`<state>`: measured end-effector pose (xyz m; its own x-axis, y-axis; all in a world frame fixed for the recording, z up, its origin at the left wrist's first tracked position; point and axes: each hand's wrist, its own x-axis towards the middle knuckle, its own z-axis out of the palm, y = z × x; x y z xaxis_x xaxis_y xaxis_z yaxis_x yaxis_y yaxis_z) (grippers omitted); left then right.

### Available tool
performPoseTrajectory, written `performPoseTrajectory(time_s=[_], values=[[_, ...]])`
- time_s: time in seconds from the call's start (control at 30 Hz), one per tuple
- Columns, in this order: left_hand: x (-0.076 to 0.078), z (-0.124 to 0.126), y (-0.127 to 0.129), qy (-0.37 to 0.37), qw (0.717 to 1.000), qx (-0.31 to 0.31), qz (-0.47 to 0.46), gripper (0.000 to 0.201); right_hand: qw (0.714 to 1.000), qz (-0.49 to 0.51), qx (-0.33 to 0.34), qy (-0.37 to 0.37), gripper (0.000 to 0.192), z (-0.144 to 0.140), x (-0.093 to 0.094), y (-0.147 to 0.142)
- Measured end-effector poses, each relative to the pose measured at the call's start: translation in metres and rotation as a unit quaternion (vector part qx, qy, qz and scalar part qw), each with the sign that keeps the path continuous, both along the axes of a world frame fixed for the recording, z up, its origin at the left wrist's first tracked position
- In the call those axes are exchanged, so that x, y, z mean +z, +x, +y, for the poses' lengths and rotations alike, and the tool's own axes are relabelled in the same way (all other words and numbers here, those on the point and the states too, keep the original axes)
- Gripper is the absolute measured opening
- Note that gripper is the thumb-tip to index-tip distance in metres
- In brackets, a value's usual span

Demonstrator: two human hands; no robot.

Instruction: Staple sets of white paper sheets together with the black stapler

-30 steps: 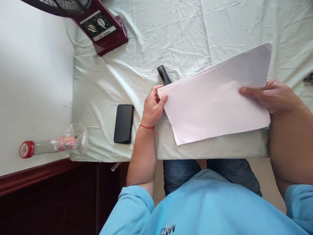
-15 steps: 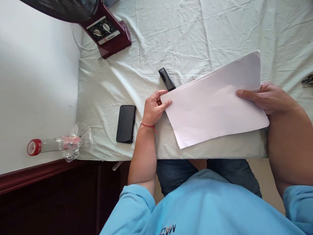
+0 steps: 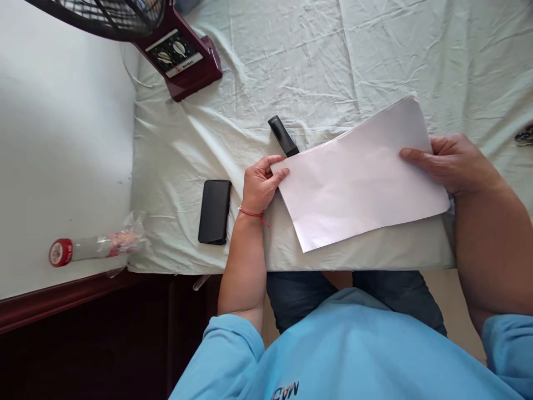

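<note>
A thin stack of blank white paper [image 3: 358, 178] spans the gap between my two hands, just above the cloth-covered table. My left hand [image 3: 261, 180] pinches its left corner, thumb on top. At the right edge, my right hand [image 3: 456, 164] grips the sheets with the thumb on top and the other fingers hidden beneath. Just beyond my left hand lies a black stapler-like object [image 3: 283, 135], its near end close to the paper's edge. A black phone [image 3: 214, 211] rests on the cloth to the left of my left forearm.
A dark red fan [image 3: 191, 61] stands at the back left beside the white wall. Near the left edge is a clear tube with a red cap [image 3: 60, 253] and plastic wrap. A pale wrinkled cloth [image 3: 291, 61] covers the table. A small dark item [image 3: 524, 136] shows at far right.
The paper's right side has come down and slightly left with my right hand, and its far corner bends more. My left hand has barely shifted. The plastic wrap on the tube has moved.
</note>
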<state>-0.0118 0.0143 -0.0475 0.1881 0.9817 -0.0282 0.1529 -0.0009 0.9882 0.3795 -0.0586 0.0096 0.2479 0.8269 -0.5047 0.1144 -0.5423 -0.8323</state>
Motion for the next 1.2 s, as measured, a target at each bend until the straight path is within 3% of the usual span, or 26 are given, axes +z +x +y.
performPoseTrajectory(time_s=[0.13, 0.43, 0.6, 0.8, 1.03, 1.2], values=[[0.001, 0.000, 0.002, 0.005, 1.000, 0.001, 0.006, 0.047, 0.999, -0.012, -0.018, 0.039, 0.044, 0.000, -0.004, 0.000], [0.009, 0.000, 0.003, 0.034, 0.998, -0.015, 0.044, 0.041, 0.990, -0.052, -0.034, 0.128, 0.035, 0.002, -0.011, 0.000], [0.010, 0.001, 0.003, 0.055, 0.994, -0.020, 0.088, 0.034, 0.993, -0.058, -0.029, 0.095, 0.034, 0.001, -0.005, 0.001], [-0.002, 0.003, 0.006, -0.004, 0.999, 0.005, 0.051, 0.015, 0.995, -0.077, -0.056, 0.035, 0.018, 0.003, 0.005, 0.003], [-0.019, 0.008, 0.009, 0.078, 0.993, 0.039, 0.081, 0.011, 0.993, -0.081, -0.087, 0.024, 0.010, 0.005, 0.012, -0.002], [-0.018, 0.006, 0.014, 0.064, 0.988, 0.067, 0.125, 0.013, 0.990, -0.087, -0.112, 0.021, 0.008, 0.005, 0.014, -0.002]])
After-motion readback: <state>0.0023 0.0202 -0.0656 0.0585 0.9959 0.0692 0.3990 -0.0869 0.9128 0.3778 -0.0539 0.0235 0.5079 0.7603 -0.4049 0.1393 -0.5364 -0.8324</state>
